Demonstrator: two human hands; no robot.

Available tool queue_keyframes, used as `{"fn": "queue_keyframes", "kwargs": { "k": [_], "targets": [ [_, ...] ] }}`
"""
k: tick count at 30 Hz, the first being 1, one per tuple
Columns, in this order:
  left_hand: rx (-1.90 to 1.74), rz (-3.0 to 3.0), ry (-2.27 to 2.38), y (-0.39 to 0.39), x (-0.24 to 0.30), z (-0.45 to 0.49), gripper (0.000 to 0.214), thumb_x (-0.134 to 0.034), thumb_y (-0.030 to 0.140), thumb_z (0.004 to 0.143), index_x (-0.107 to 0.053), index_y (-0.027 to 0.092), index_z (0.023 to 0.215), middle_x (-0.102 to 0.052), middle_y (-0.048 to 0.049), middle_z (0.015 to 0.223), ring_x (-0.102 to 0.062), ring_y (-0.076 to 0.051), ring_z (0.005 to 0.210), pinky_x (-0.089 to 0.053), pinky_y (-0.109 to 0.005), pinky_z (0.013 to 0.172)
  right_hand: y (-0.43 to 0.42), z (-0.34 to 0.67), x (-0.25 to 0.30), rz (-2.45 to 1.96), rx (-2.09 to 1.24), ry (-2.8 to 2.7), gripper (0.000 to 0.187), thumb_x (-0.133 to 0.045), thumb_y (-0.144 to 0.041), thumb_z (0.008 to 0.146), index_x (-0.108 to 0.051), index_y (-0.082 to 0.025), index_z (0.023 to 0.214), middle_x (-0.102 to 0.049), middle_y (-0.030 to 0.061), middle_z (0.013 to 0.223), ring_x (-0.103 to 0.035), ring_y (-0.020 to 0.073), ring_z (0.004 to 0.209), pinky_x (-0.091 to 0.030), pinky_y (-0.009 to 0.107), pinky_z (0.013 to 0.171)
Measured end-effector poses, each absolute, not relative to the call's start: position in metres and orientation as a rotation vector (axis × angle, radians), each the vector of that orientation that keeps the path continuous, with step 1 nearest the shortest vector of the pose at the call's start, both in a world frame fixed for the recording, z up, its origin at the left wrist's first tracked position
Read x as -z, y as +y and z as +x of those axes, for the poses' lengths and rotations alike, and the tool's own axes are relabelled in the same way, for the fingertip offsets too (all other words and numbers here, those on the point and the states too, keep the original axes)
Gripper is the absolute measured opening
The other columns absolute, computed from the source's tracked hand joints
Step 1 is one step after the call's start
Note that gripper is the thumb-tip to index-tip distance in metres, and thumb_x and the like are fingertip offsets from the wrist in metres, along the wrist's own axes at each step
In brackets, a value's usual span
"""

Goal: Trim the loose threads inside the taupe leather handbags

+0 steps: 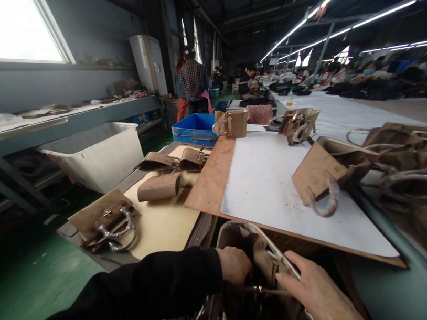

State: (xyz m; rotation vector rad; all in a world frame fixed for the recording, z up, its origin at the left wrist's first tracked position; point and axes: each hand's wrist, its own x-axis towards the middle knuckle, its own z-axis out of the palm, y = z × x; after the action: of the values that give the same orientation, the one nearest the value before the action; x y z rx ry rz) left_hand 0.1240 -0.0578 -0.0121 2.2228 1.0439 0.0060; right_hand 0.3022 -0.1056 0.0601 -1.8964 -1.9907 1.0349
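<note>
A brown handbag [265,258] is held open in front of me, close to my lap, with its pale lining showing. My right hand [315,289] grips the bag's rim, thumb on the near side and the other fingers mostly hidden. My left hand [234,265] is inside the bag's mouth; its fingers are out of sight, so I cannot see what they touch. Just beyond, another tan handbag [316,169] with a wrapped handle lies tilted on a white sheet [257,175]. To the left rests a handbag [104,217] with plastic-wrapped handles.
A brown board [208,182] lies under the white sheet. Several bag pieces [159,187] sit on the left stack. More bags [417,168] are piled at right. A blue crate [195,129] and white tub [97,157] stand beyond. People [193,78] stand in the background.
</note>
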Motion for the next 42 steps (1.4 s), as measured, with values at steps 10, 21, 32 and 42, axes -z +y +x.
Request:
{"fn": "queue_keyframes", "kwargs": {
  "k": [10, 21, 32, 42],
  "targets": [
    [-0.038, 2.547, 1.234, -0.057, 0.002, 0.083, 0.006, -0.059, 0.009, 0.054, -0.057, 0.015, 0.054, -0.054, -0.0063, 0.051, -0.053, -0.018, 0.050, -0.043, -0.027, 0.049, -0.111, 0.323, -0.043, -1.622, -1.389, -1.841, 0.027, -0.053, -0.032, 0.071, -0.060, -0.016, 0.090, -0.064, -0.0007, 0.079, -0.055, 0.0171, 0.075, -0.040, 0.024, 0.069],
    [-0.333, 2.551, 0.644, -0.044, -0.028, 0.105, 0.035, -0.047, 0.009, 0.074, -0.053, 0.016, 0.109, -0.052, -0.0104, 0.117, -0.045, -0.024, 0.107, -0.032, -0.036, 0.096, -0.101, 0.327, -0.022, -1.537, -1.476, -1.694, 0.031, -0.059, -0.032, 0.067, -0.059, -0.013, 0.092, -0.063, 0.0012, 0.084, -0.053, 0.0183, 0.077, -0.041, 0.027, 0.071],
    [-0.255, 2.581, 0.697, -0.028, -0.021, 0.134, 0.014, -0.058, 0.019, 0.072, -0.062, 0.015, 0.085, -0.050, -0.0062, 0.103, -0.048, -0.020, 0.094, -0.042, -0.028, 0.080, -0.099, 0.332, -0.027, -1.576, -1.505, -1.652, 0.031, -0.061, -0.031, 0.066, -0.060, -0.014, 0.093, -0.060, -0.0015, 0.074, -0.050, 0.0144, 0.069, -0.039, 0.024, 0.064],
    [-0.302, 2.853, 0.721, -0.068, -0.022, 0.136, 0.018, -0.042, 0.018, 0.082, -0.054, 0.014, 0.070, -0.053, -0.0046, 0.081, -0.046, -0.016, 0.081, -0.039, -0.031, 0.080, -0.096, 0.326, -0.018, -1.709, -1.558, -1.492, 0.025, -0.060, -0.035, 0.069, -0.054, -0.015, 0.083, -0.047, -0.0058, 0.055, -0.039, 0.0061, 0.038, -0.031, 0.019, 0.036]
  ]
}}
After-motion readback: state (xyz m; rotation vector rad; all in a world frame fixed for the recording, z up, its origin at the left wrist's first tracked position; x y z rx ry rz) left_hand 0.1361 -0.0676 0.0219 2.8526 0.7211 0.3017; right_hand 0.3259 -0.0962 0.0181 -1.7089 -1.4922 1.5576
